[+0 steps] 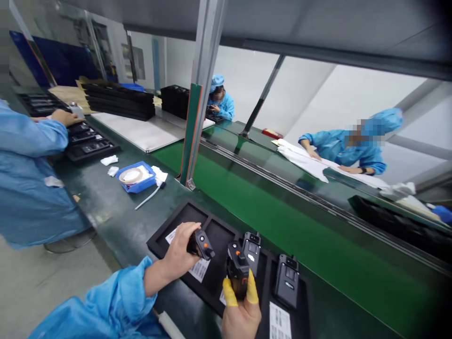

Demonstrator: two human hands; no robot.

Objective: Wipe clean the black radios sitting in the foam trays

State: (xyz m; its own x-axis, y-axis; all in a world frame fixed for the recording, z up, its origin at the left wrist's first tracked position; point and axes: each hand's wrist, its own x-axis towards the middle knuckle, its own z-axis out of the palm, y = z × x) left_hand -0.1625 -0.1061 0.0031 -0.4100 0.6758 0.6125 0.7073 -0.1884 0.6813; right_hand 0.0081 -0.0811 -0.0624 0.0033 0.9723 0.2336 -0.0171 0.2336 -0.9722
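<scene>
Above the left part of a black foam tray (190, 209), my left hand (180, 249) is closed round a black handheld device (203, 245) with an orange button on its end. My right hand (242, 313), with yellow finger cots on its thumb and a finger, grips a similar black handheld device (237, 263), held tilted over the tray's middle. Behind that one, another device (252, 249) sits in a tray compartment. A further device (287, 280) lies in the right compartment, above a white barcode label (280, 320). Another printed label (199, 270) shows under my left hand.
A blue bin (136, 178) with a tape roll stands farther left on the green bench. A metal post (197, 94) rises behind the tray, beside the green conveyor belt (229, 188). Co-workers sit across the line; another person's sleeve (31, 132) is at left, near stacked black trays (120, 101).
</scene>
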